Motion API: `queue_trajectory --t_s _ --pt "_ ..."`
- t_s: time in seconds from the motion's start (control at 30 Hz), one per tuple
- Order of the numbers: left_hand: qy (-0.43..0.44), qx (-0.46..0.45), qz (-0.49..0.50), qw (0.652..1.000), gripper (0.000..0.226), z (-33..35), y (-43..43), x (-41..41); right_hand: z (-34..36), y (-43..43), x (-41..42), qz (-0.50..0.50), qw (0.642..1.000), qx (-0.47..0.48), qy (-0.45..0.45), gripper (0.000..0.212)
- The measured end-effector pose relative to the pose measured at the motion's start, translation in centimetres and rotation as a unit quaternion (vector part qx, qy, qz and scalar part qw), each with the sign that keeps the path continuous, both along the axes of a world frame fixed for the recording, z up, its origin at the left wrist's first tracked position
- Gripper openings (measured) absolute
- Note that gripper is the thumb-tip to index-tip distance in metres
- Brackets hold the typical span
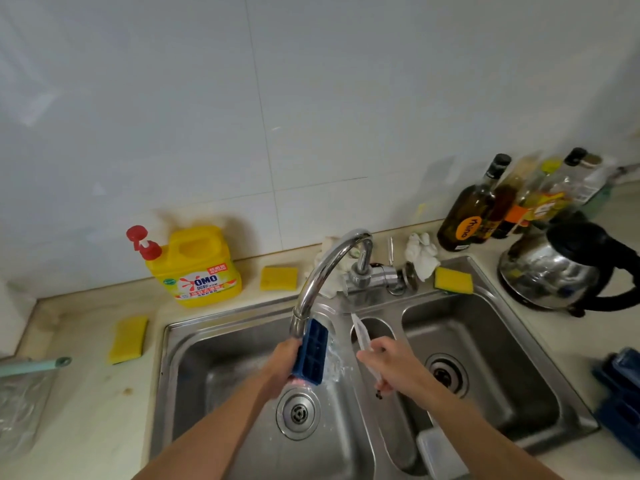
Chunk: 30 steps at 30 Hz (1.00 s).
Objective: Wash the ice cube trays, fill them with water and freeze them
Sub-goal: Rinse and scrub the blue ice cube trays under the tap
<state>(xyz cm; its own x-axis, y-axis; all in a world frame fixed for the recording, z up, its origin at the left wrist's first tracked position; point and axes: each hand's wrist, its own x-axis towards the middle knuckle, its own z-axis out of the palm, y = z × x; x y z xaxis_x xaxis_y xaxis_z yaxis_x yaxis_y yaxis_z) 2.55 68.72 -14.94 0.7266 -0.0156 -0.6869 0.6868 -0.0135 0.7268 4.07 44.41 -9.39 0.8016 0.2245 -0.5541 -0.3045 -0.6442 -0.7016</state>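
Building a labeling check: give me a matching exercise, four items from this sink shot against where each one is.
1. blue ice cube tray
2. yellow detergent bottle
3. kettle
4. clear flat piece

a. counter, right of sink
b. left hand, under faucet
c. right hand
d. counter, behind sink

Pairs: 1-b, 2-d, 3-a, 4-c

Yellow plastic detergent jug with red pump [199, 268] standing against the white tiled wall [311, 98]. Flat yellow sponge [278, 278] lying just right of it. Crumpled white cloth [422, 254] sitting near a cluster of dark glass bottles [464, 216]. Shiny steel kettle with black handle [554, 271] standing beside them.
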Motion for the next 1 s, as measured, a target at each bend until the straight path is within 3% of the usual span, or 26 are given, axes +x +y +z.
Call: queue_trajectory --t_s 0.1,0.23,0.37,0.43,0.67,1.0 --pt "0.011 -0.046 0.093 0.995 0.033 0.4 -0.6 0.2 0.3 -2.1 -0.7 0.040 0.998 -0.041 -0.026 0.056" --pt "0.013 -0.033 0.161 0.986 0.033 0.7 -1.2 0.2 -0.2 -6.0 -1.9 0.099 0.978 -0.164 -0.078 0.069" --pt "-0.006 0.197 0.126 0.972 0.027 0.3 -1.5 1.0 -1.3 -9.4 -3.9 0.157 0.950 -0.247 -0.109 0.071" --pt "-0.026 0.249 0.109 0.962 0.037 0.3 -1.9 0.9 -2.0 -11.2 -5.2 0.178 0.937 -0.281 -0.104 0.072" --pt "-0.035 0.201 0.124 0.971 0.069 0.0 -3.5 -0.1 -4.3 -15.1 -9.1 0.275 0.880 -0.379 -0.082 0.091" --pt "-0.003 0.121 0.197 0.973 0.060 0.4 -4.3 -1.6 -4.9 -15.5 -10.2 0.313 0.845 -0.424 -0.091 0.100"
